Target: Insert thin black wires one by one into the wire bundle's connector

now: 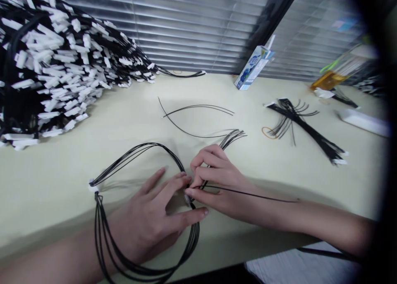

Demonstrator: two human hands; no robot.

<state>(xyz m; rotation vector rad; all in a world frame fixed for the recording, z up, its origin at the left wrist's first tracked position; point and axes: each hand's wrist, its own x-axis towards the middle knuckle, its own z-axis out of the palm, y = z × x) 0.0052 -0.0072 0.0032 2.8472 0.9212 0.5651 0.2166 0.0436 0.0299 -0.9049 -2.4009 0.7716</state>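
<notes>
In the head view, a looped harness of thin black wires is seen from the lower left to the lower centre of the frame, on a pale cream tabletop. A small white plastic connector is set at the loop's left end; a small greyish connector at its right end is partly hidden by fingers. This right end is held between the thumb and forefinger of the left hand, the other fingers being stretched out; how firmly cannot be told. A single thin black wire is pinched by the thumb and forefinger of the right hand, close beside the greyish connector, and its length is trailed over the right forearm. Loose wire ends are fanned out just above the right hand.

Thin loose black wires are strewn across the centre. A large heap of black cables with white connectors is piled at the upper left. A blue-and-white drink carton is stood at the upper right of centre, and a black cable bundle is laid at the right.
</notes>
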